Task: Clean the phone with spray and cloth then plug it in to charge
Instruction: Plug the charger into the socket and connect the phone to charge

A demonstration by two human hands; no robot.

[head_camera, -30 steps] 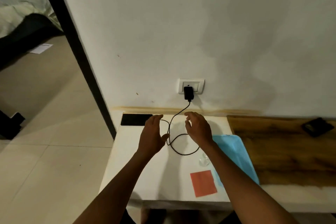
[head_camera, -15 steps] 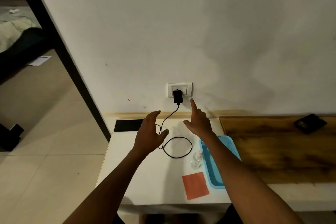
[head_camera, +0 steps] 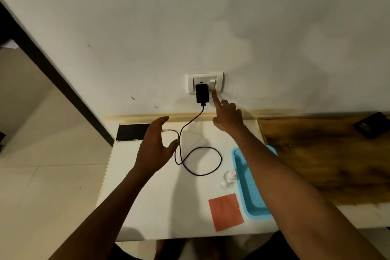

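Note:
A black phone (head_camera: 130,132) lies flat at the back left of the white table (head_camera: 158,207), its right end hidden behind my left hand (head_camera: 155,148). That hand hovers open just above the table, close to the near end of the black cable (head_camera: 211,150). The cable loops across the table up to a black charger (head_camera: 202,93) plugged into the wall socket plate (head_camera: 219,78). My right hand (head_camera: 226,116) reaches up, its straight index fingertip touching the white switch (head_camera: 212,83) beside the charger. A small clear spray bottle (head_camera: 229,178) and an orange-red cloth (head_camera: 225,211) sit on the table.
A blue plastic tray (head_camera: 249,192) lies under my right forearm. To the right is a dark wooden surface (head_camera: 316,150) with a small black object (head_camera: 372,127) at its far end. A dark door frame (head_camera: 52,78) and tiled floor lie to the left.
My right hand rose from the table to the wall, and its index finger now touches the switch. My left hand stayed open near the cable end. The camera tilted upward.

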